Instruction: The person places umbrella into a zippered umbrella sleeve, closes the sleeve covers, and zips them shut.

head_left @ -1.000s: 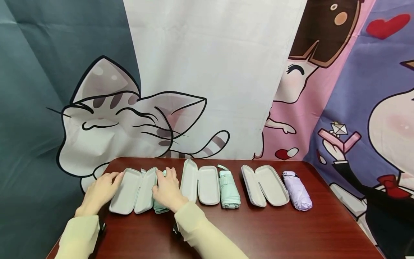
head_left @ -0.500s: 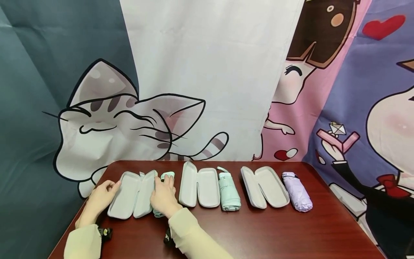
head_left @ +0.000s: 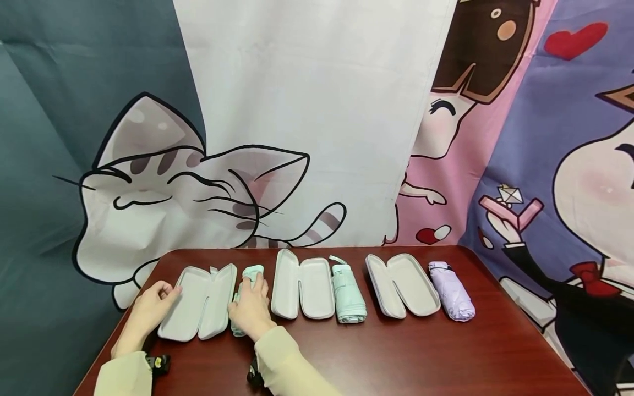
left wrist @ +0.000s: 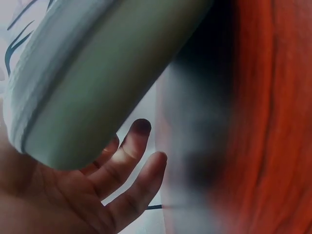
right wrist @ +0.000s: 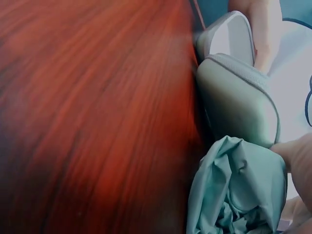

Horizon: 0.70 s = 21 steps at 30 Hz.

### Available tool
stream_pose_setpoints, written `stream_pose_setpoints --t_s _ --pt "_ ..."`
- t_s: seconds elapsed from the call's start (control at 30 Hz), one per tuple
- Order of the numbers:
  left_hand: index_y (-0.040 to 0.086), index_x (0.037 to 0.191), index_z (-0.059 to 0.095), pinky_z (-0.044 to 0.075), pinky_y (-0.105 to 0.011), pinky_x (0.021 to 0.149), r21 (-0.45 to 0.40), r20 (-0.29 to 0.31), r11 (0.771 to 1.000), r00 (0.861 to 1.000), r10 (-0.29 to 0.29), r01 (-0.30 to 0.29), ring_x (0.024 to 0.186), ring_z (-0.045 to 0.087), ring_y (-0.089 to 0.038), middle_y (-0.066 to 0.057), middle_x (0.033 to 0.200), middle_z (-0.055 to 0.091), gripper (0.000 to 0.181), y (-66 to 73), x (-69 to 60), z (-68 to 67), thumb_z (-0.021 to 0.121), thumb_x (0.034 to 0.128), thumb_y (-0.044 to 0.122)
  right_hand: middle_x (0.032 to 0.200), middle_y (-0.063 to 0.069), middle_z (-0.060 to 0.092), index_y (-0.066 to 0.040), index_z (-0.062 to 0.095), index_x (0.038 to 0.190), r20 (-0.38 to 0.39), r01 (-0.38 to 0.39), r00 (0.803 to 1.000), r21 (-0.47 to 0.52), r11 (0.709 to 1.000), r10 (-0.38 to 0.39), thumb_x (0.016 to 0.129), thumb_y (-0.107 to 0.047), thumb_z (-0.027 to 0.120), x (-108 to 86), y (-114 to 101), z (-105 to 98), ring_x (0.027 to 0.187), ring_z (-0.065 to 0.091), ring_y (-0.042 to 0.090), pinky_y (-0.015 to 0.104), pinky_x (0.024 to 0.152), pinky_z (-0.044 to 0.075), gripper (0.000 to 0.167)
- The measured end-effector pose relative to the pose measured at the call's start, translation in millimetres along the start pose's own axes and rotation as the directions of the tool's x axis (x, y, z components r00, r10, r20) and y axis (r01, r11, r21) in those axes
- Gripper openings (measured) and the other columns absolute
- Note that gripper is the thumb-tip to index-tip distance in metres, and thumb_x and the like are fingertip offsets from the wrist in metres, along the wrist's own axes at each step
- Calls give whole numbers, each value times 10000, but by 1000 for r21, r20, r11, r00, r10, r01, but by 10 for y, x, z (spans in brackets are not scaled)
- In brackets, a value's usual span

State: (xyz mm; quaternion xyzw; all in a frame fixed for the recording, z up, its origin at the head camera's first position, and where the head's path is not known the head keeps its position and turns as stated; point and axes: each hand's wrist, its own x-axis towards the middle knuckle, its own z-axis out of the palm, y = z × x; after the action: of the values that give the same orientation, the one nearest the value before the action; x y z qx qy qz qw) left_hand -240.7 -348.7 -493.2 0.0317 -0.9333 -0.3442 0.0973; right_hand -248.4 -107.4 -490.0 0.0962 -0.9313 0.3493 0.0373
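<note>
Apparently at the packing stage, judging by open cases paired with rolled umbrellas: taking up the leftmost green umbrella (right wrist: 243, 180), lying on the table (head_left: 396, 352) just beside the leftmost case (head_left: 185, 308), on the side away from the left hand (head_left: 152, 309). Not inside the case yet. Next likely calls for lifting that roll clear of the near half, laying it lengthwise into one shell, then folding the other over; might snag loose fabric in the zip if not tucked. Gripping the umbrella from above with the right hand (head_left: 251, 311), part-closed around the roll, with thumb on the side toward the case and fingers over the other. Waiting at the outer edge of the case with the left hand, loosely bent and fairly wide in the left wrist view, with no clear hold on anything; cannot tell whether touching with the thumb, hidden behind the shell there. Further along the row, left alone: middle case (head_left: 317, 289), open, beside the second green umbrella (head_left: 349, 294); then right case (head_left: 416, 283), also open, beside the lilac umbrella (head_left: 452, 292).
</note>
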Motion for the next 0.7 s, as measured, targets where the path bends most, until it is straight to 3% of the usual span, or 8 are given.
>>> stream_pose_setpoints --t_s 0.33,0.4,0.57,0.7 --pt "48 925 505 347 -290 589 -28 -20 1000 1000 -10 9 676 447 -178 -62 790 466 328 -23 -37 -2 544 999 366 1466 227 268 -85 539 1281 -57 -67 996 -5 998 67 769 -202 760 52 20 69 1254 385 371 482 906 443 570" --pt "46 928 509 348 -292 589 -26 -24 1000 1000 -18 17 677 448 -181 -62 787 469 328 -32 -48 -6 539 1001 364 1395 229 333 -100 537 1269 -63 -60 996 -3 998 59 746 -201 789 51 29 75 1183 427 370 462 895 446 589" --pt "42 930 512 341 -290 594 -27 -36 1000 999 -13 12 675 445 -181 -63 782 466 321 -36 -48 -22 533 1005 354 1224 164 447 -138 498 1319 -54 -56 997 -31 998 54 729 -232 810 74 37 71 1063 467 325 413 891 438 674" --pt "45 915 517 341 -282 595 -33 -48 999 999 -2 1 671 443 -173 -64 780 468 303 -28 -40 -16 549 1000 334 1262 180 450 -122 474 1368 -41 -81 996 4 997 81 740 -201 807 86 36 65 1118 466 335 416 907 443 716"
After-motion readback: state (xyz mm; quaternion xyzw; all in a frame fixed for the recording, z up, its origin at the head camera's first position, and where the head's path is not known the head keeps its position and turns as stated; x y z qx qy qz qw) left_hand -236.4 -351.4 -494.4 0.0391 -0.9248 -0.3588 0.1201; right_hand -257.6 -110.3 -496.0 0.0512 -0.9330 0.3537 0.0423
